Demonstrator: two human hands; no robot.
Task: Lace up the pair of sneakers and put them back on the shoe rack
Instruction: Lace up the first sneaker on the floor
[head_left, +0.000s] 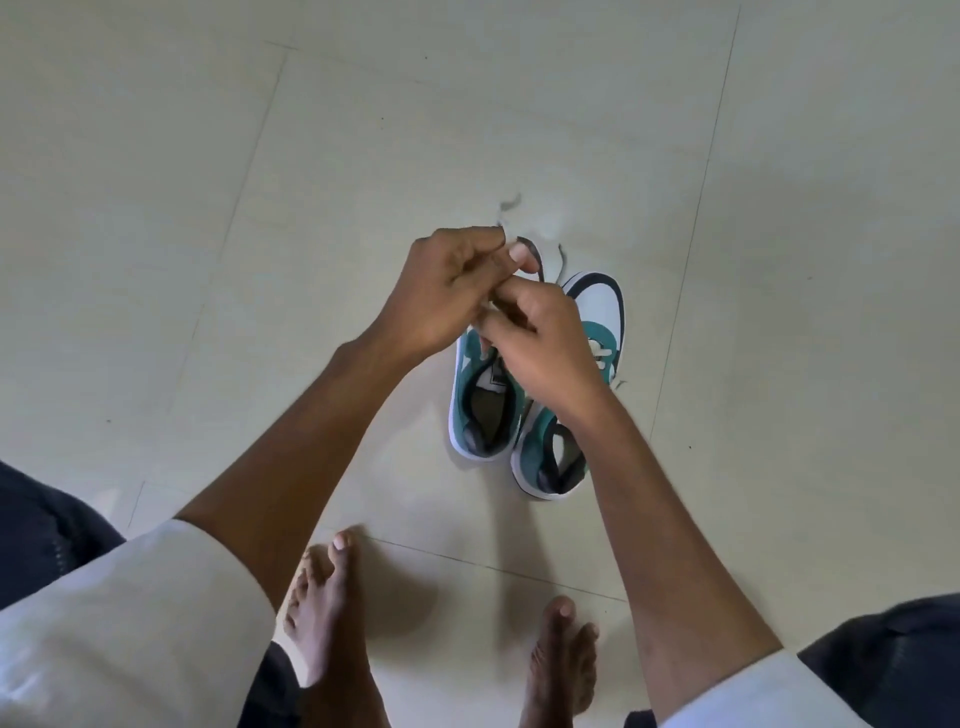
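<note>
Left hand (447, 291) and right hand (540, 345) meet fingertip to fingertip above the left teal-and-white sneaker (485, 400); both grips pressed together, pinching a thin dark lace (511, 205), blurred, loose end trailing past its toe. Right teal-and-white sneaker (571, 395) touches it on the right, white laces in. Both stand on the pale tiled floor (208, 208). Bare feet (327, 623) nearer the camera.

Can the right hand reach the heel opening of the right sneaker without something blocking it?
Probably yes. The right hand hovers over the pair, busy with the lace together with the left hand. The right sneaker has its heel opening uncovered, just beside the right wrist.
</note>
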